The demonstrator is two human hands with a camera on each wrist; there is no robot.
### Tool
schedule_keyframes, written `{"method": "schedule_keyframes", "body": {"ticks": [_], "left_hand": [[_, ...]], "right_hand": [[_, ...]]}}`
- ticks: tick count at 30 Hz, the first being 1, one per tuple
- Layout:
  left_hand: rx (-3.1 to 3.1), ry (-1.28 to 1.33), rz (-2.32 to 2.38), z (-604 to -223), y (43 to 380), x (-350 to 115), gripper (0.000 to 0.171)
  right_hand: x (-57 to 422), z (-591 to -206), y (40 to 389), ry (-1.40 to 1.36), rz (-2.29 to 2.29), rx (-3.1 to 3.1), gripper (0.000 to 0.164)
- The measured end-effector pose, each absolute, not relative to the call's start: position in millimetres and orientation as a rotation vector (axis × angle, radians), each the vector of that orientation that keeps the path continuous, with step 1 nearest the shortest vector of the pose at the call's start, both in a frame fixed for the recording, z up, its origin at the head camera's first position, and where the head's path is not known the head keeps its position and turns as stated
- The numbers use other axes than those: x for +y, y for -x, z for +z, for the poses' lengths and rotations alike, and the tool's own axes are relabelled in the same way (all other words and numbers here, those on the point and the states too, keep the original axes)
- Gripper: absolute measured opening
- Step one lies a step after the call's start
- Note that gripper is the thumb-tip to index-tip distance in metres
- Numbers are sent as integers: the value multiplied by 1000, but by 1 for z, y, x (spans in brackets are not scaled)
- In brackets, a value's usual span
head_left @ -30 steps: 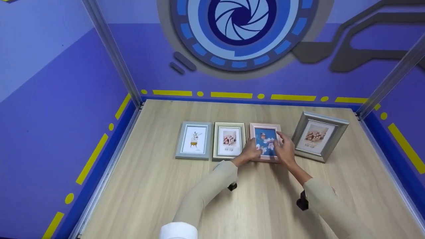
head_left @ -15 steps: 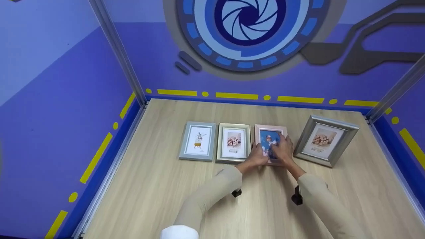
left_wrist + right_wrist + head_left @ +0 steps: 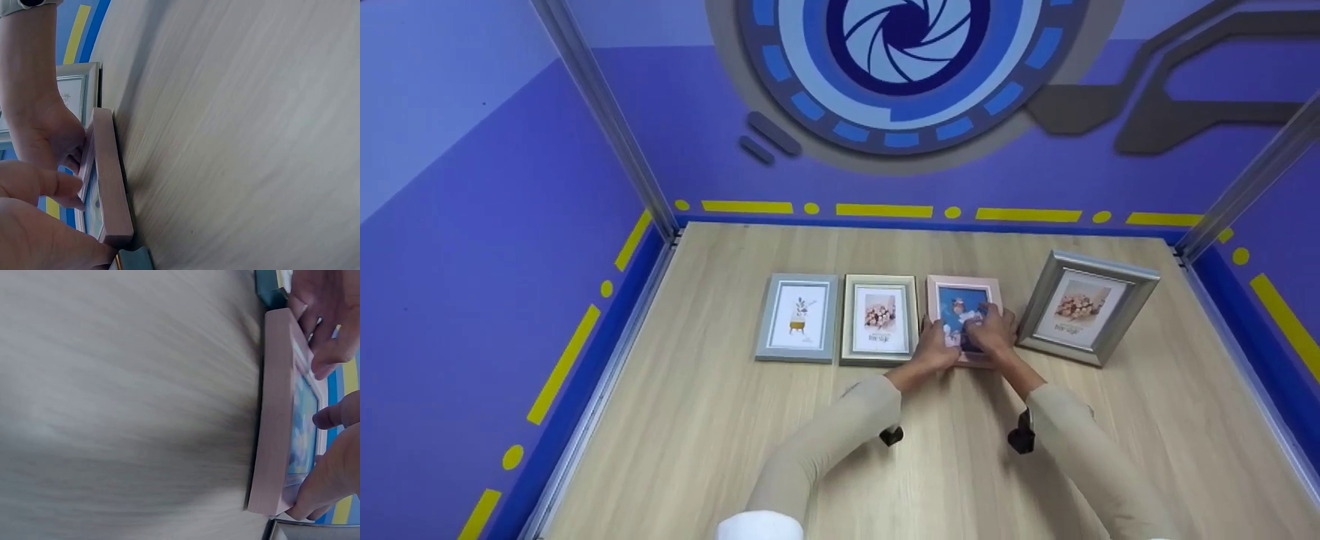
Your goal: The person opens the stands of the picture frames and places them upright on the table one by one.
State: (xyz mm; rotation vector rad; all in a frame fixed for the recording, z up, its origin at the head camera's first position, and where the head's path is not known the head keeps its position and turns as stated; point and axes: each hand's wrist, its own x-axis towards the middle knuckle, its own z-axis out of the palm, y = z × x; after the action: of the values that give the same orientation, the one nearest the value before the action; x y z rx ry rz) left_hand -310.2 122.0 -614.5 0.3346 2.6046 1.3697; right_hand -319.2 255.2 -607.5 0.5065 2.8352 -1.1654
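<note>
A pink photo frame (image 3: pixel 932 289) with a blue floral picture (image 3: pixel 952 300) lies face up on the wooden table, third from the left in a row. My left hand (image 3: pixel 936 351) holds its left edge, thumb over the front near the lower corner. Along the right edge, my right hand (image 3: pixel 997 332) grips the frame with its fingers, while the thumb reaches over the picture. The right wrist view shows the frame's lower side (image 3: pixel 273 410) close to the table. Both hands cover parts of the picture and side edges.
Left of the pink frame lie a gold frame (image 3: pixel 849 322) and a grey-blue frame (image 3: pixel 766 319). A larger silver frame (image 3: pixel 1125 315) stands tilted close on the right. Purple panels (image 3: pixel 675 127) wall in the wooden tabletop (image 3: pixel 697 450) at the back and sides.
My right hand has shifted inward, its thumb now further over the picture. The left hand stays at the left edge. The frames keep their places in the row; the head view shifts slightly.
</note>
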Motion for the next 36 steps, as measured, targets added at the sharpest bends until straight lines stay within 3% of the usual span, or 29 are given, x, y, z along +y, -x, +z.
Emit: {"method": "schedule_keyframes", "body": {"ticks": [9,28,36], "left_hand": [[2501,-88,1505,-588,295,126,55],[2423,351,2081,-586,301,115,24],[2411,387,2204,-576,299,105,30]], "right_hand": [[257,-599,322,-565,-1308,2737,60],[255,-575,317,-445,-1613,2742,60],[247,-565,306,-505,-1866,2607,54]]}}
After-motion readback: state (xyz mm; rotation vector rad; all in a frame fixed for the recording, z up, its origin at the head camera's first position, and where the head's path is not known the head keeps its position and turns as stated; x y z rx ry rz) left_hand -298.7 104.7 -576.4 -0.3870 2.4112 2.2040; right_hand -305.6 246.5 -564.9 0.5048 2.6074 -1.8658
